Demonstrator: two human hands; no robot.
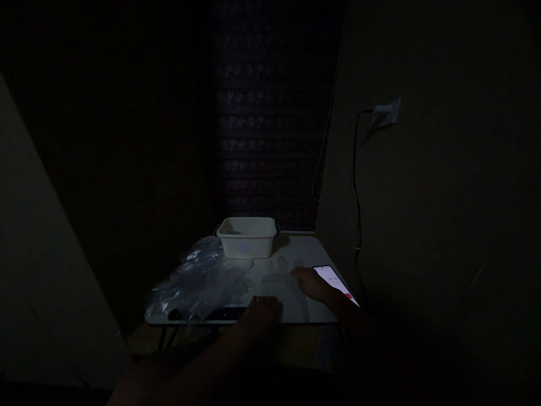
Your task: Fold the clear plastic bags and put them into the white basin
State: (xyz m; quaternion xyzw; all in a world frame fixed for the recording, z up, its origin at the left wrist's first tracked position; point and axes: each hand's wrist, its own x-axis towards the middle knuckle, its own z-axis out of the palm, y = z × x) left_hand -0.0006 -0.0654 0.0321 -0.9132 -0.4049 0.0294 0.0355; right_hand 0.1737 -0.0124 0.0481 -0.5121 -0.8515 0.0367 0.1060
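Note:
The room is very dark and fine detail is lost. My left hand (265, 307) lies at the front edge of the small white table (291, 307), palm down, fingers forward, with nothing visible in it. Over the table's right side is my right hand (310, 283), its fingers pointing left and no object showing in them. Right beside it lies a lit phone (333, 282) with timer-like digits and a red button on its screen. Crumpled clear plastic film (203, 279) spreads over the table's left half, to the left of my left hand.
A white plastic basin (247, 246) with dark side handles stands at the table's back; something barely visible lies inside. A long black shape (226, 313) runs along the front edge. On the right wall a plug (382, 111) carries a hanging black cable (355, 169). A dark blind (262, 129) hangs behind.

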